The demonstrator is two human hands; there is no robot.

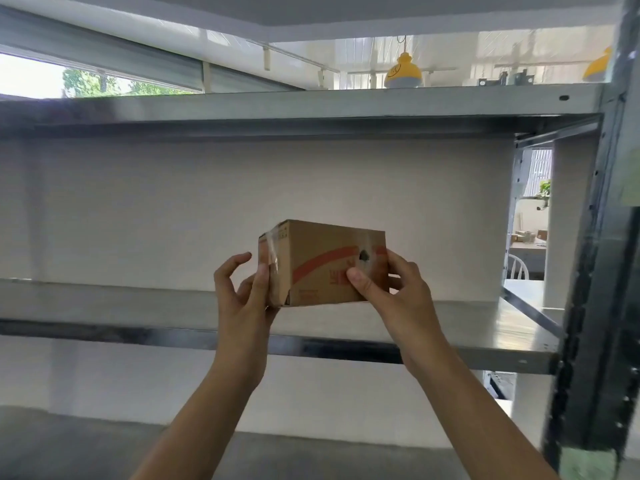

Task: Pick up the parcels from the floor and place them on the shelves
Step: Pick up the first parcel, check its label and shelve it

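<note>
The person is holding one small brown parcel (pixel 325 263) up in front of a metal shelf (pixel 450 323). The parcel is a cardboard box with a red stripe, some clear tape and a little dark hole on its front. It is sitting near the middle of the view, and its bottom edge is just over the shelf board. I cannot tell if it is touching the board yet.

The left hand (pixel 242 292) is pressing on the box's left end, at about 9 o'clock from the box, with its thumb on the tape and its fingers spread loose. The right hand (pixel 388 282) is gripping the right end, at about 3 o'clock, with its thumb on the front. So both hands are clamped on the parcel, one at each end.

The step in hand looks like the putting-down part. Next, the person probably needs to push the box a bit further in, let it rest flat, and then open both hands.

Counting: one parcel, two hands, and two shelf boards in view, the one under the box and another shelf (pixel 311 105) at 12 o'clock above it. A dark post (pixel 595 271) is standing at 3 o'clock. Two yellow lamps (pixel 403 72) are hanging far behind. No other parcels are showing.
</note>
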